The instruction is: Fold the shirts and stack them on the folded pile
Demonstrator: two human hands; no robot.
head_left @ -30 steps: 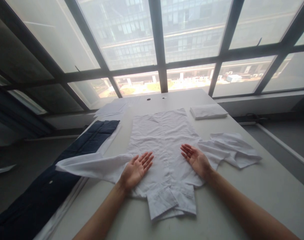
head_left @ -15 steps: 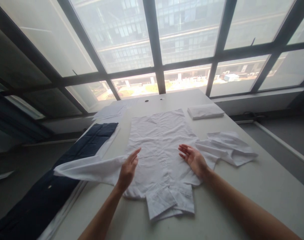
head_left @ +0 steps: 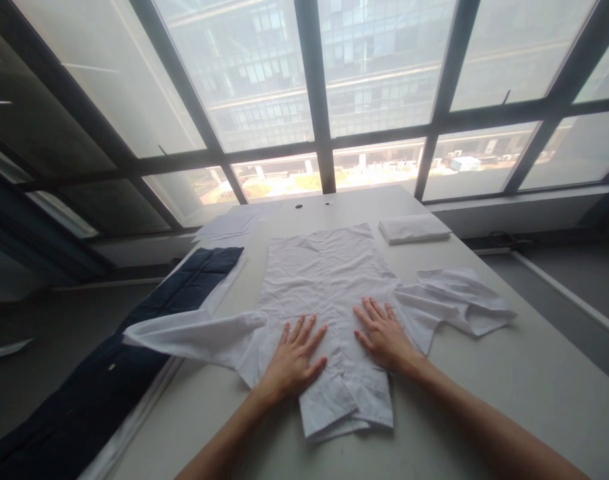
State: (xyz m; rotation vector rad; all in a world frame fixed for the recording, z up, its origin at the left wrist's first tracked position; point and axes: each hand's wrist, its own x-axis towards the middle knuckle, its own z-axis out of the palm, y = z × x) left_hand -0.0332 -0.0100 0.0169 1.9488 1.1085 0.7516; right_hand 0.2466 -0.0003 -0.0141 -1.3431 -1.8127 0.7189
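A white shirt [head_left: 317, 267] lies spread on the table, its collar end toward me and a line of wrinkles running down its middle. Its left sleeve [head_left: 194, 337] stretches out over dark cloth; the right sleeve [head_left: 459, 300] lies bunched on the tabletop. My left hand [head_left: 295, 357] rests palm down on the shirt's near left part, fingers spread. Across the middle line, my right hand [head_left: 381, 333] is flat on the shirt with its fingers apart. Neither hand grips the fabric. Part of the shirt is hidden beneath both palms.
Dark navy trousers [head_left: 139, 340] lie over white cloth along the table's left edge. A folded white cloth [head_left: 413, 228] sits at the far right of the white table [head_left: 514, 380]. White sheets [head_left: 229, 223] are at the far left. Large windows stand behind the table.
Both hands have turned from edge-on to palm down on the shirt. My left hand has moved right and toward the middle. The view has shifted slightly.
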